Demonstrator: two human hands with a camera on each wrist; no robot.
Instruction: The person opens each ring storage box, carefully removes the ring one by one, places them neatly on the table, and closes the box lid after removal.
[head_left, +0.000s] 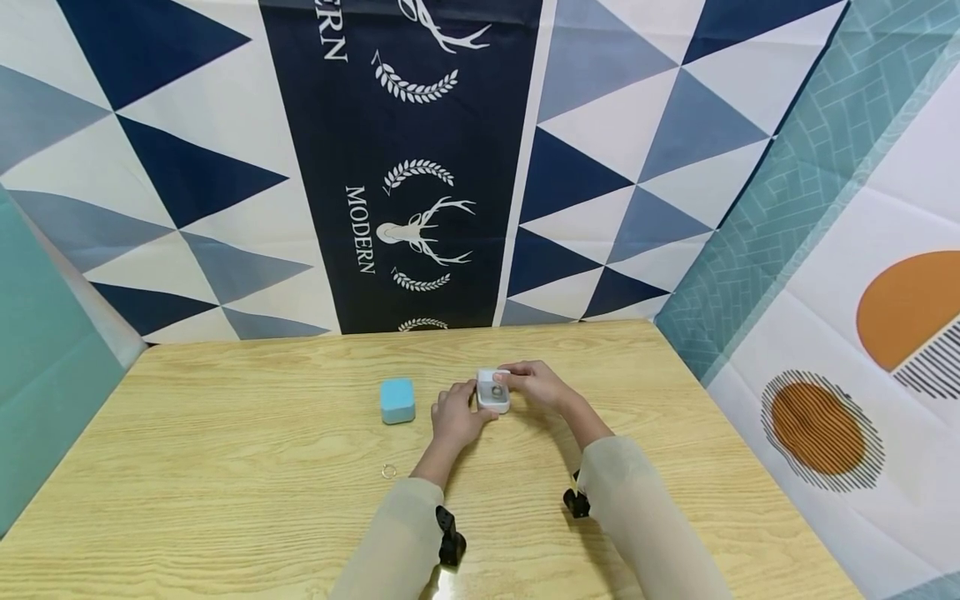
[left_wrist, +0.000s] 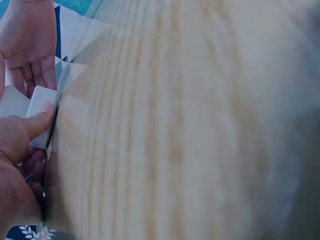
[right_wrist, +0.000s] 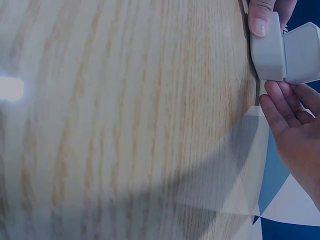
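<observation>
A small white ring box (head_left: 492, 403) stands on the table with its lid (right_wrist: 303, 54) raised. Inside it, the head view shows a small round ring-like shape (head_left: 497, 390). My left hand (head_left: 456, 414) grips the box's left side, its thumb along the front wall in the left wrist view. From the right, my right hand (head_left: 542, 385) holds the box near the lid, with the thumb across the opening. Part of the right fingers is hidden behind the lid (left_wrist: 14, 103).
A light blue rounded box (head_left: 397, 401) sits left of the hands. Nearer the front, a thin ring (head_left: 388, 471) lies on the wooden table (head_left: 247, 467). Patterned cloth (head_left: 420, 167) hangs behind the table's far edge. Black cameras (head_left: 450, 540) are strapped to both wrists.
</observation>
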